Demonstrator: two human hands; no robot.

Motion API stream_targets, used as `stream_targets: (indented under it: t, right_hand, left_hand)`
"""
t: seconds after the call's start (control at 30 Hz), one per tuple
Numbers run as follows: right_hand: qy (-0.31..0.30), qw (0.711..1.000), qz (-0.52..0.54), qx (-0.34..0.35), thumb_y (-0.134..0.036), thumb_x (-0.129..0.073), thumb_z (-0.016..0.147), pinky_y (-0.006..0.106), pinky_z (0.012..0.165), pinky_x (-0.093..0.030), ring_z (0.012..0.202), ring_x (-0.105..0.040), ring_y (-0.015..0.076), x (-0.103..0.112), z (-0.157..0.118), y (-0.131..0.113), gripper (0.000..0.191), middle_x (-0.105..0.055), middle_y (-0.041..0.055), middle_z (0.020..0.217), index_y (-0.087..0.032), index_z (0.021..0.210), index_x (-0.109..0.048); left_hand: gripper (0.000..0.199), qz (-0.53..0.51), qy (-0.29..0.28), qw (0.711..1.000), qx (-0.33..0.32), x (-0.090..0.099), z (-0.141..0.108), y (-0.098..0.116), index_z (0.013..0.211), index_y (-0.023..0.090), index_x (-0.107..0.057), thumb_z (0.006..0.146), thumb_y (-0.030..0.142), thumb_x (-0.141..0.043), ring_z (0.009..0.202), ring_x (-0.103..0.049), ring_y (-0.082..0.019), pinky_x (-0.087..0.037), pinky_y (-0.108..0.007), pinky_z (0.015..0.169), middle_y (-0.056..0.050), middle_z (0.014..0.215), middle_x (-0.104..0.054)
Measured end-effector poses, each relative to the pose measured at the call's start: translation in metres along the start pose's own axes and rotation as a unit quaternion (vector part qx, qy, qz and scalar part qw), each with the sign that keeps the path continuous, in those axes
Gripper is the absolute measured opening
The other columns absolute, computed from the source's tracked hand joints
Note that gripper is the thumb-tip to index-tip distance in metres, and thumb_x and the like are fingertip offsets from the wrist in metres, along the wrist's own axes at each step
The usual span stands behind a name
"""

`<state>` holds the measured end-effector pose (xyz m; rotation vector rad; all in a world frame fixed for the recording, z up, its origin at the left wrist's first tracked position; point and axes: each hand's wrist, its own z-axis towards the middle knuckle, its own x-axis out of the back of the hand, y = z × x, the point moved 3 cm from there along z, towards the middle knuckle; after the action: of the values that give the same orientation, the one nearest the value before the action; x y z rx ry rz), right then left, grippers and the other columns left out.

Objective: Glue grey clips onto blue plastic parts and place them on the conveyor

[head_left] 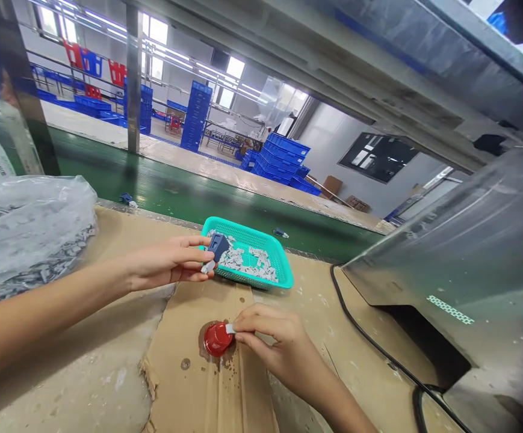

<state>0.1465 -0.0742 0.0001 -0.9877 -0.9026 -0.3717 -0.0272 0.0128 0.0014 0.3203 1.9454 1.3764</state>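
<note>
My left hand (pixel 177 261) grips a dark blue plastic housing (pixel 217 245) with a small light-grey piece at its lower end, held over the near left edge of a teal basket (pixel 286 273). Many small pale grey plastic pieces (pixel 261 264) lie in that basket. Between the thumb and forefinger of my right hand (pixel 268 334) is a small grey plastic piece (pixel 230 329), against the rim of a small red cup (pixel 217 340). The cup sits on wet-stained cardboard (pixel 189 385); I cannot tell what it holds.
A clear plastic bag (pixel 30 216) of grey parts lies at the left. Behind the basket runs a green conveyor belt (pixel 171 189) carrying blue parts (pixel 280 233). On the right stand a metal housing (pixel 460 258) and a black cable (pixel 369 340). Blue crates (pixel 281 156) are stacked beyond.
</note>
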Motion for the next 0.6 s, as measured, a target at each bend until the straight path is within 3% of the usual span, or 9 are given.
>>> stream_targets:
  t: [0.17,0.3,0.43,0.6]
  right_hand:
    - [0.019,0.999,0.005,0.031,-0.014,-0.052,0.08,0.026,0.061,-0.049,0.07,-0.059,0.0151,-0.0013,0.0007,-0.0003,0.015,-0.063,0.0069,0.077,-0.018,0.078,-0.065]
    - [0.011,0.999,-0.003,0.036,-0.012,-0.051,0.08,0.024,0.06,-0.049,0.069,-0.059,0.0144,-0.0022,0.0001,-0.0006,0.016,-0.062,0.0065,0.075,-0.017,0.079,-0.066]
    - [-0.008,0.999,-0.025,0.032,-0.01,-0.049,0.081,0.024,0.06,-0.048,0.069,-0.057,0.0144,-0.0031,-0.0014,-0.0004,0.018,-0.061,0.0066,0.075,-0.016,0.08,-0.066]
    - [-0.017,0.998,-0.049,0.027,-0.007,-0.048,0.081,0.024,0.059,-0.046,0.069,-0.057,0.0149,-0.0025,-0.001,-0.0025,0.02,-0.061,0.0061,0.074,-0.016,0.079,-0.066]
  left_hand:
    - [0.023,0.014,0.017,1.0,-0.013,-0.0008,0.0009,-0.0017,0.098,0.018,-0.053,0.076,0.02,-0.057,0.068,-0.057,-0.008,-0.045,-0.02,0.066,-0.002,0.08,-0.059]
    - [0.02,0.132,0.01,0.991,-0.036,-0.0019,0.0015,-0.0009,0.095,0.017,-0.053,0.076,0.024,-0.055,0.067,-0.054,-0.008,-0.044,-0.022,0.067,-0.001,0.083,-0.056]
    - [0.018,0.251,-0.021,0.966,-0.049,-0.0047,0.0009,-0.0009,0.085,0.015,-0.055,0.074,0.028,-0.057,0.056,-0.045,-0.005,-0.037,-0.017,0.053,0.002,0.072,-0.049]
    - [0.018,0.305,-0.022,0.95,-0.061,-0.0066,0.0006,-0.0043,0.078,0.015,-0.055,0.075,0.032,-0.053,0.056,-0.042,-0.006,-0.031,-0.017,0.051,0.004,0.063,-0.042]
